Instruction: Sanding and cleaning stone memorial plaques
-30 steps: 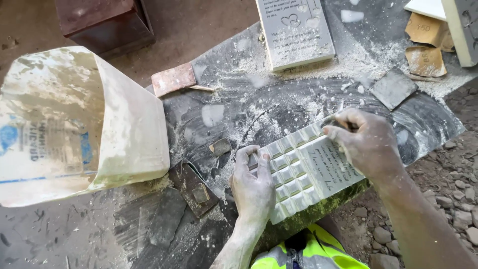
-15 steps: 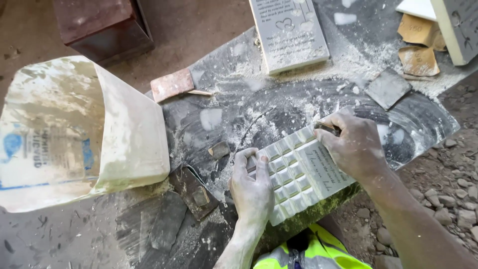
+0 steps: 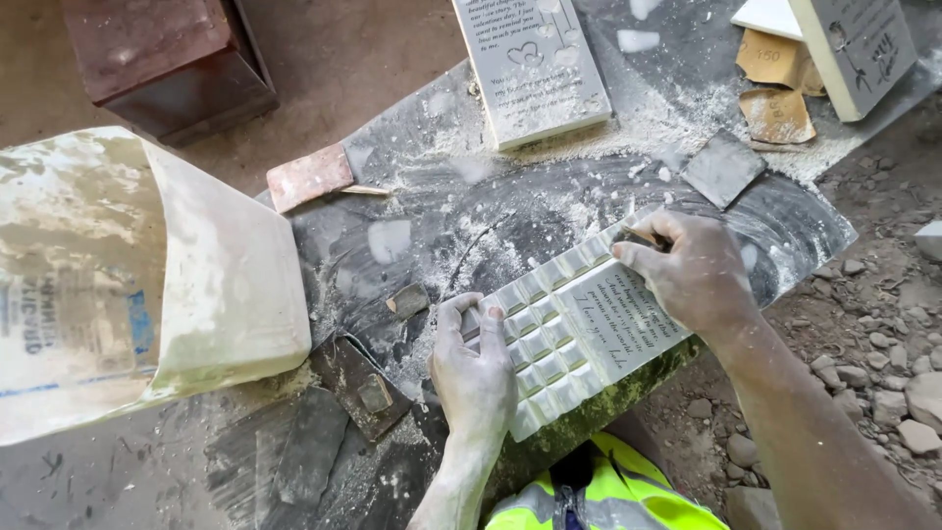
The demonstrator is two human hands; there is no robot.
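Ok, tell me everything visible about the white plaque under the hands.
The plaque is a pale, stone-like rectangular slab lying flat and skewed on the dusty dark slab, near its front edge. Its left part is a grid of raised square blocks; its right part is smooth with engraved script. The left hand presses on its lower-left edge; the right hand covers its upper-right corner, pinching something small and dark there. White dust lies around it.

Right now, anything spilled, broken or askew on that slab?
White powder is spilled across the dark slab, thickest below the upper grey plaque. Broken tile scraps lie scattered about. The plaque under the left hand and right hand sits askew, overhanging the slab's near edge.
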